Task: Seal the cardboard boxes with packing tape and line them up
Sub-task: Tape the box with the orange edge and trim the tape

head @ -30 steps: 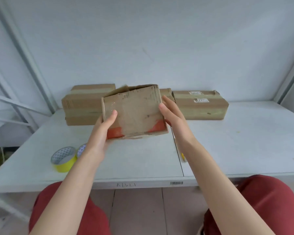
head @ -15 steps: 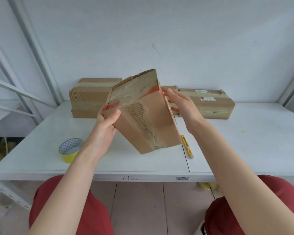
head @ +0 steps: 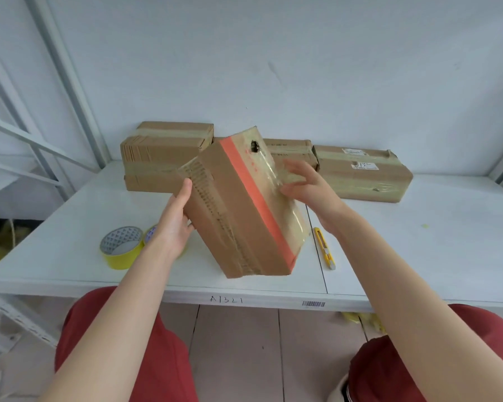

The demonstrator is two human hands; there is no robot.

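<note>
Your left hand [head: 173, 224] grips the tilted box [head: 238, 216] (orange stripe up), thumb on its face. Your right hand [head: 305, 184] lies flat, fingers spread on the taped side. The tape roll [head: 121, 246] sits on the worktop [head: 418, 242].

We see the tilted box [head: 238, 221] as matt brown corrugated cardboard, its flutes showing through one worn face. Glossy clear tape lies wrinkled over its other face, beside a smooth orange strip [head: 253, 195]. Behind the tilted box, the three boxes [head: 157, 158] are of the same matt cardboard, banded with shiny yellowish tape. Left of it, the tape roll [head: 119, 250] has a glossy yellow outside. Right of it, the cutter [head: 324, 248] looks like yellow plastic with a metal tip. Beneath it, the tabletop [head: 418, 242] is smooth white with a soft sheen.
</note>
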